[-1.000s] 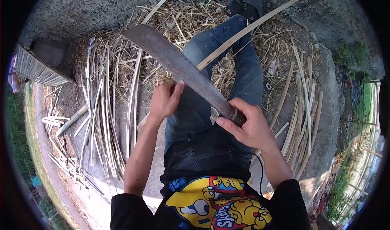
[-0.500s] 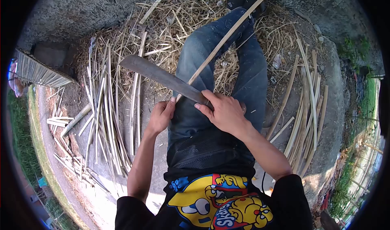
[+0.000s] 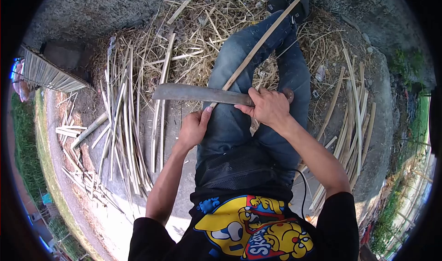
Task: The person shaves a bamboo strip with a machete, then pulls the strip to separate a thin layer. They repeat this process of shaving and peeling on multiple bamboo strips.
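My right hand (image 3: pixel 268 106) grips the handle of a long grey machete (image 3: pixel 198 93), whose blade lies almost level and points left across my thigh. A long pale bamboo strip (image 3: pixel 263 39) runs from under the blade up and away to the right, over my jeans-clad leg (image 3: pixel 239 72). My left hand (image 3: pixel 194 127) is curled at the near end of that strip, just below the blade, with the thumb up against it.
Split bamboo strips (image 3: pixel 123 118) lie in a bundle on the concrete at my left, and more strips (image 3: pixel 350 118) are stacked at my right. Dry shavings (image 3: pixel 202 30) cover the ground ahead. A woven bamboo panel (image 3: pixel 48 74) sits at far left.
The machete has swung down from a raised, steep slant to nearly level. My right hand has moved up and forward with the handle. My left hand stays on the strip's near end.
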Demonstrator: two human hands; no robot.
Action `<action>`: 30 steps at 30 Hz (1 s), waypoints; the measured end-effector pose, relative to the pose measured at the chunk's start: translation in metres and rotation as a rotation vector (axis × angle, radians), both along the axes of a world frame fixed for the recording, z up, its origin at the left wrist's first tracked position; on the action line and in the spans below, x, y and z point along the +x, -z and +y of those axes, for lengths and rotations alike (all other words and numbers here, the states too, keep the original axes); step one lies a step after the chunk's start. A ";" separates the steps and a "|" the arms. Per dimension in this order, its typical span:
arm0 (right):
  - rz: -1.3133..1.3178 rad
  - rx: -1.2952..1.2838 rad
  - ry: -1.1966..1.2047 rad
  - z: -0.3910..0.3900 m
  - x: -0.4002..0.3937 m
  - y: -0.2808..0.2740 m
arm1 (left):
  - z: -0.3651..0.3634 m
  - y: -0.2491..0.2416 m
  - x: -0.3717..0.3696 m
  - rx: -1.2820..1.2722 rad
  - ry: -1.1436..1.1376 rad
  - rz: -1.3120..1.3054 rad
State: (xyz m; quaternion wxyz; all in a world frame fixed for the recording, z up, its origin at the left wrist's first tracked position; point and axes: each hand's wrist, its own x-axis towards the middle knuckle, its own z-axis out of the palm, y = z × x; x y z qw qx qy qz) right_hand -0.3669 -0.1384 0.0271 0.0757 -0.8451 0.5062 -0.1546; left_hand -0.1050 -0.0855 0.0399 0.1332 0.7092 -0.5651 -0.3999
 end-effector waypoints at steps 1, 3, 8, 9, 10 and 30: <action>0.004 -0.032 0.038 -0.006 -0.004 -0.002 | 0.003 0.000 0.003 -0.003 -0.005 -0.001; -0.015 0.082 0.209 -0.029 -0.024 -0.017 | 0.017 0.000 0.011 0.011 -0.004 0.036; 0.054 -0.015 0.247 -0.062 -0.050 -0.016 | 0.017 -0.003 0.000 -0.027 0.006 0.094; 0.025 0.067 0.258 -0.058 -0.042 -0.024 | 0.017 -0.002 0.002 -0.002 0.000 0.119; -0.005 0.157 0.270 -0.049 -0.032 -0.028 | 0.019 -0.001 0.001 0.031 -0.004 0.143; -0.021 -0.016 0.539 -0.103 -0.120 0.000 | 0.130 0.027 0.129 0.186 -0.025 0.251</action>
